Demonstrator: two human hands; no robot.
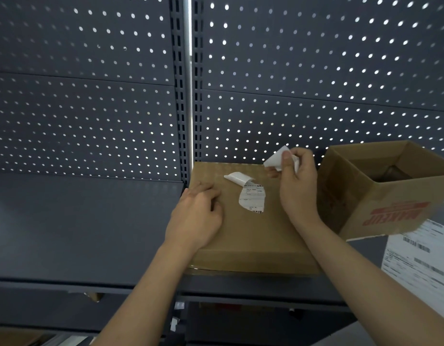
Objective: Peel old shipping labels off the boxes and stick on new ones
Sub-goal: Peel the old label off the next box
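Right fingers [287,159] pinch a label scrap [274,159], left fingers [203,191] rest loose on closed box [253,233] — open box [391,196] dim inside.

Back wall: dark grey metal panels [91,71] full of small round holes [225,25] in neat rows.
Light: bright white light shines through the holes, and a thin bright line [190,33] runs down the gap in the middle.
Post: a dark upright post [177,96] with little slots stands between the left and right panels.
Shelf: a flat dark grey shelf [78,226] sticks out from the wall at the bottom of the panels.
Below: more dark shelf parts [241,318] sit under it, in shadow.
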